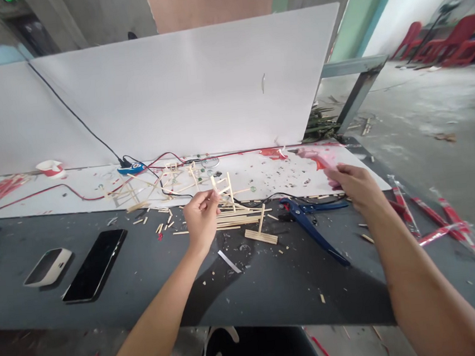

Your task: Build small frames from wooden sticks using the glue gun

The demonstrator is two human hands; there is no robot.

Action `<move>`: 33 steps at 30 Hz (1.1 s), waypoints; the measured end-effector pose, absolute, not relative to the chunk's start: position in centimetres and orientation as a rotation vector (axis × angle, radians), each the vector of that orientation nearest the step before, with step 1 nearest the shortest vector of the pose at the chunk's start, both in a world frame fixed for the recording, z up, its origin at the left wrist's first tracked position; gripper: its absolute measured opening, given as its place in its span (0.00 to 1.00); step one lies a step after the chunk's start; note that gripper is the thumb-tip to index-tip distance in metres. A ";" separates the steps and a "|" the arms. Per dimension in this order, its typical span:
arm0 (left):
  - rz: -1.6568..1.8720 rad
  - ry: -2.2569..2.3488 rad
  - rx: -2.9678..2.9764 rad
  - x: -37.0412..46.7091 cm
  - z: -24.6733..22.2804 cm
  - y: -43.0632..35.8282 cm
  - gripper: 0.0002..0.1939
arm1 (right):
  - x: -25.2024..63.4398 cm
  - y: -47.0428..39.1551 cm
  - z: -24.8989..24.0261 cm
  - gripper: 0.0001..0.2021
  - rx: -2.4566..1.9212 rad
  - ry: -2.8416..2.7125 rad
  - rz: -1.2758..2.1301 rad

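Observation:
Between its pinched fingertips my left hand (201, 212) holds a small frame of thin wooden sticks (224, 187), raised above the work surface. Over at the right, my right hand (349, 181) grips a pink glue gun (321, 156), whose nozzle points left over the white board. Several loose wooden sticks (241, 218) lie below the small frame. A T-shaped wooden piece (261, 237) rests on the dark table, left of a blue-handled cutter (316, 235).
A black phone (95, 265) and a white device (48, 267) lie at left. Behind are stick structures (174, 178), a blue power strip (132, 168), cables and a paper cup (50, 168). Red plastic packets (452, 224) lie at right. A white panel (149, 97) stands behind.

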State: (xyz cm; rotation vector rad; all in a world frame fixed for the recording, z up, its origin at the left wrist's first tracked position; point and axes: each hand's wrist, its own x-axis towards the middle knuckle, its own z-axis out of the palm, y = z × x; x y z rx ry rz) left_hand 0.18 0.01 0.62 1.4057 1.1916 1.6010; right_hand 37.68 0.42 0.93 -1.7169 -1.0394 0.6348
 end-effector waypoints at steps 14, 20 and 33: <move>1.781 1.134 1.304 0.3 2.0 -0.3 0.12 | 30.3 -3.9 5.1 0.19 -0.924 -1.170 0.994; 1.802 1.116 1.335 0.0 1.4 -0.1 0.11 | 29.5 -4.0 4.5 0.13 -1.051 -1.227 1.039; 1.541 0.932 1.217 2.1 1.2 -1.4 0.12 | 23.6 -4.9 4.6 0.20 -1.004 -0.918 1.354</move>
